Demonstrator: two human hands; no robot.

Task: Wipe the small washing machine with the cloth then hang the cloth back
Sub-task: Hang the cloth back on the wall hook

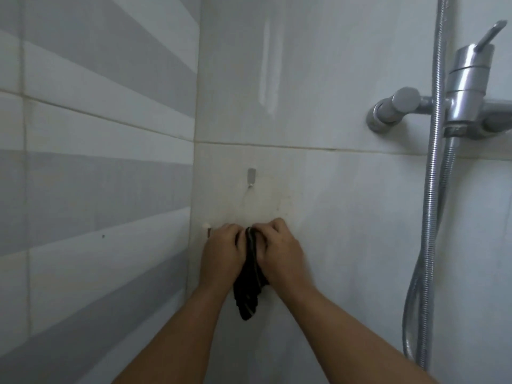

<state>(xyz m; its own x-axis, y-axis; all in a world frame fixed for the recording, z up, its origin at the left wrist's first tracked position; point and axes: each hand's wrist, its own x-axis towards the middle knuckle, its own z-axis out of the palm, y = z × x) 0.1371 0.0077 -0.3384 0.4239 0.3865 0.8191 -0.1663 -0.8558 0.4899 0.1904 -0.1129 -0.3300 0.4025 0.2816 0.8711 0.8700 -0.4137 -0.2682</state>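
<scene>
A black cloth (249, 289) hangs bunched against the white tiled wall, its lower end dangling free. My left hand (221, 256) and my right hand (279, 250) both grip its top edge, held close together near the wall. A small metal hook (251, 177) is stuck on the wall a little above my hands and holds nothing. Another small hook (208, 231) peeks out just left of my left hand. The washing machine is not in view.
A chrome shower mixer tap (460, 98) juts from the wall at the upper right, with a ribbed metal hose (432, 217) hanging down in a loop. A grey-and-white striped tile wall (97, 162) meets the white wall at the corner on the left.
</scene>
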